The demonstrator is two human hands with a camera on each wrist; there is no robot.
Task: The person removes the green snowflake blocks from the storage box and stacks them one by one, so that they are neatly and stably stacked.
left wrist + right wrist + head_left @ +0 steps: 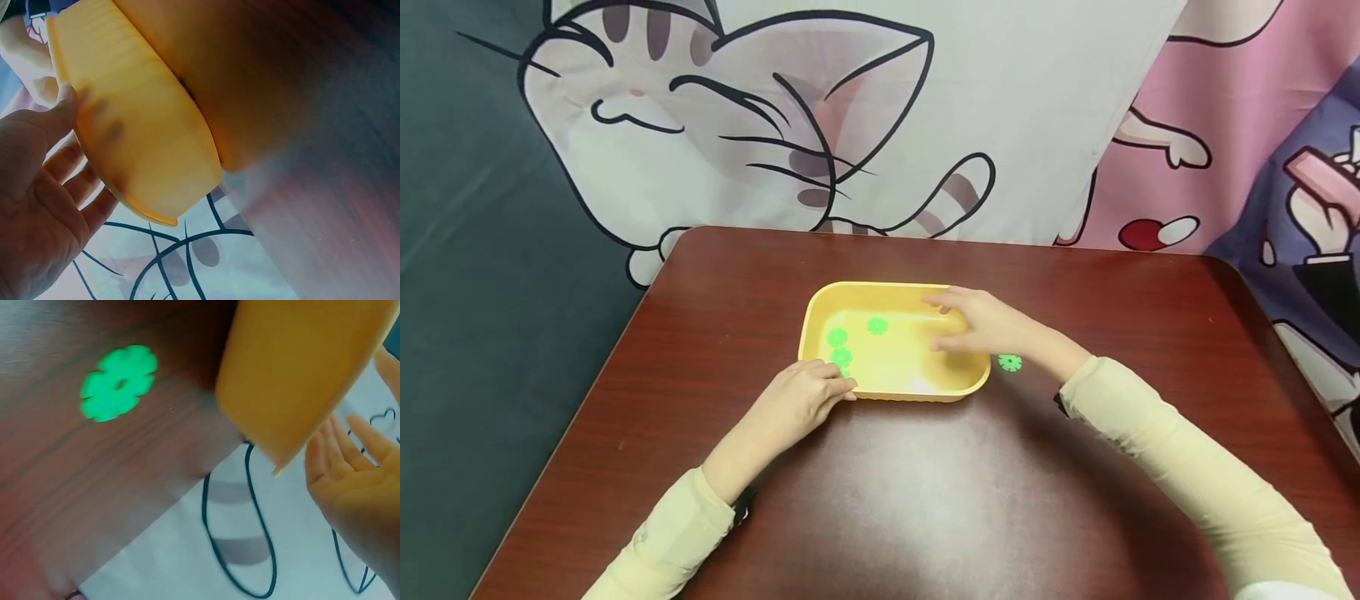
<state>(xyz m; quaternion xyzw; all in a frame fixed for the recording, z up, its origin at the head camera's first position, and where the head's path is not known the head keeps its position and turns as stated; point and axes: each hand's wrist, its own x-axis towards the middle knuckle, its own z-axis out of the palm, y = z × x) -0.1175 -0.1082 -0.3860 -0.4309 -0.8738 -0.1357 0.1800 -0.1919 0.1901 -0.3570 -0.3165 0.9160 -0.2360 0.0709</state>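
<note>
A shallow yellow plastic tray (910, 354) sits on the table, holding several green notched discs (877, 326), most of them at its left end. My left hand (797, 396) grips the near-left corner of the rim; the left wrist view shows the thumb (61, 112) on the outer wall and the fingers over the inside. Over the tray's right end is my right hand (988, 323), fingers spread and nothing visible in its grasp. Another green flower-shaped disc (119, 382) lies on the table just right of the tray, below the right wrist.
The brown wooden table (715, 300) extends around the tray, with its far edge behind it. A cloth printed with a cartoon cat (647, 167) hangs beyond that edge. Light from above glares on the tabletop in front.
</note>
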